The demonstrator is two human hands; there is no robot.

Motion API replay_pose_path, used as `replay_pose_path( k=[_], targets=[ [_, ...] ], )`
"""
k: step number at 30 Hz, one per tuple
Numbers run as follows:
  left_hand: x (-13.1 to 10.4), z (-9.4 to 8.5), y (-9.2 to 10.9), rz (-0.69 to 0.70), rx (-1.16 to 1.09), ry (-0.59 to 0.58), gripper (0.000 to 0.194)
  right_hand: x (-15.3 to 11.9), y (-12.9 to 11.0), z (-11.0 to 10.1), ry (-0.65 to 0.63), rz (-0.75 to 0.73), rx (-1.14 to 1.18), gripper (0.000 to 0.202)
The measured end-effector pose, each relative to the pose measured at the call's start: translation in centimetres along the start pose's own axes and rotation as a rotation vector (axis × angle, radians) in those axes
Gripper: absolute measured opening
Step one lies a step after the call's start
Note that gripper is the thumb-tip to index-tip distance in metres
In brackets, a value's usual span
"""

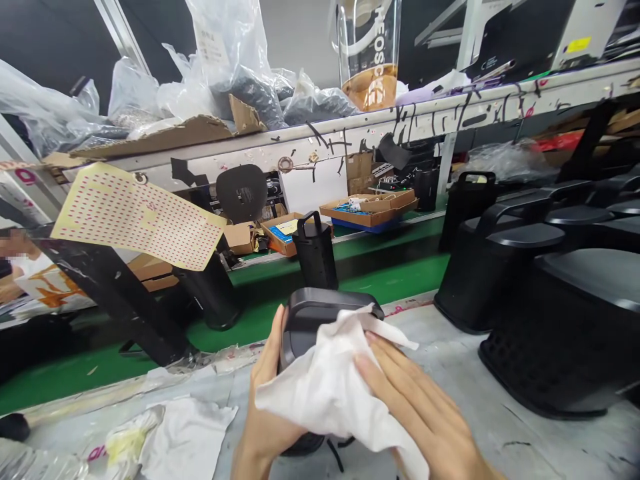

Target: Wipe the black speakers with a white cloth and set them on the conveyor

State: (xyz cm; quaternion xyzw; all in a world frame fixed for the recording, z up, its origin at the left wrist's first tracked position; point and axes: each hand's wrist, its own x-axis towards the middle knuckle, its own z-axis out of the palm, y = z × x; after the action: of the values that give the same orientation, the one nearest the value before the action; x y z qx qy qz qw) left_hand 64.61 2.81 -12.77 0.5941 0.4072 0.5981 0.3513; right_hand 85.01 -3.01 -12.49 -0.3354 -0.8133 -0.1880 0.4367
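Note:
A black device with a top handle [300,326] stands at the near centre, partly covered by a white cloth [333,380]. My left hand [267,407] is wrapped round its left side. On the right, my right hand [415,400] presses the cloth against the top of the device, its fingers close together. The cloth hides much of the device's front, and one corner hangs down below my right hand.
Several black devices [505,267] stand on the grey bench at right. Another black device [316,257] is on the green conveyor [390,277]. A second white cloth [185,433] lies at lower left. A dotted sticker sheet [140,213] hangs upper left. A person's hand shows at the left edge.

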Motion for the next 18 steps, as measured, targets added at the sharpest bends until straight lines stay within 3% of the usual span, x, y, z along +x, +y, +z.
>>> replay_pose_path(
  k=[3, 6, 8, 11, 13, 15, 18],
  targets=[
    [0.1, 0.3, -0.2, 0.181, 0.241, -0.144, 0.11, -1.9, 0.8, -1.3, 0.069, 0.059, 0.027, 0.055],
    [0.1, 0.8, -0.2, 0.316, 0.39, -0.173, 0.105, -3.3, 1.3, -1.5, 0.176, 0.166, 0.101, 0.041],
    [0.1, 0.7, -0.3, 0.289, 0.405, -0.138, 0.102, -4.5, 1.6, -1.0, 0.146, 0.407, 0.198, 0.02],
    [0.1, 0.1, -0.5, 0.216, 0.374, -0.055, 0.1, -6.2, 2.4, 0.0, -0.024, 0.955, 0.414, 0.045],
    [0.0, -0.4, -0.6, 0.194, 0.338, -0.011, 0.099, -6.6, 3.0, 0.4, -0.059, 1.205, 0.57, 0.052],
    [-0.1, -0.6, -0.5, 0.19, 0.297, -0.023, 0.1, -6.0, 3.2, 0.4, -0.031, 1.306, 0.717, 0.055],
    [-0.2, -0.3, -0.1, 0.172, 0.247, -0.023, 0.102, -4.3, 2.4, 0.3, -0.002, 1.34, 0.866, 0.06]
  ],
)
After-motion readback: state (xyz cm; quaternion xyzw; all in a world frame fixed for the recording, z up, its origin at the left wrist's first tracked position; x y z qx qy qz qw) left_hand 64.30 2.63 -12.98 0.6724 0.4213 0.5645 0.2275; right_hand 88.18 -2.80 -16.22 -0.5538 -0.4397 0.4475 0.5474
